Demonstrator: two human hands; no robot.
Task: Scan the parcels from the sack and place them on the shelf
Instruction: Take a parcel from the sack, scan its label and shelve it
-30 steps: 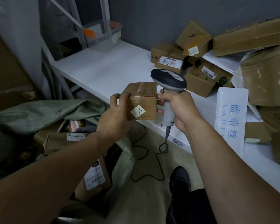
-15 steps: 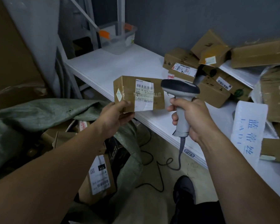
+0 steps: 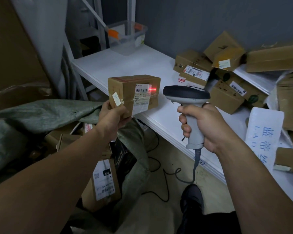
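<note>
One grey-green woven sack [image 3: 41, 115] slumps open on the floor at far left. Brown boxes show in its mouth, and a labelled box [image 3: 105, 179] stands upright nearest us. Past the sack a white shelf [image 3: 125, 68] runs from upper left to lower right along a dark grey wall [image 3: 201, 22]. A clear plastic bin [image 3: 127, 41] sits at the shelf's far left end. Toward the right we note a loose pile of cardboard parcels [image 3: 225, 97], several tilted against each other. A white packet [image 3: 264, 137] with blue characters lies near the shelf's front edge. Light is dim throughout

Fingers, left to right:
- Our left hand [image 3: 112, 120] grips the parcel [image 3: 134, 93] at its lower left corner. The thumb lies against the near face and the fingers curl round the end, tips mostly hidden.
- The parcel is in the air in front of the shelf's edge, with its label [image 3: 142, 97] turned toward us. A red scan line [image 3: 152, 89] glows at the label's upper right.
- Our right hand [image 3: 205, 127] is wrapped round the handle of the scanner [image 3: 188, 102], fingers closed tight together. The scanner's head is aimed at the parcel, just beside it and not touching. We cannot tell whether the trigger is pressed.
- The scanner's cable [image 3: 195, 159] hangs from the handle base toward the floor, near a black shoe [image 3: 191, 198]
</note>
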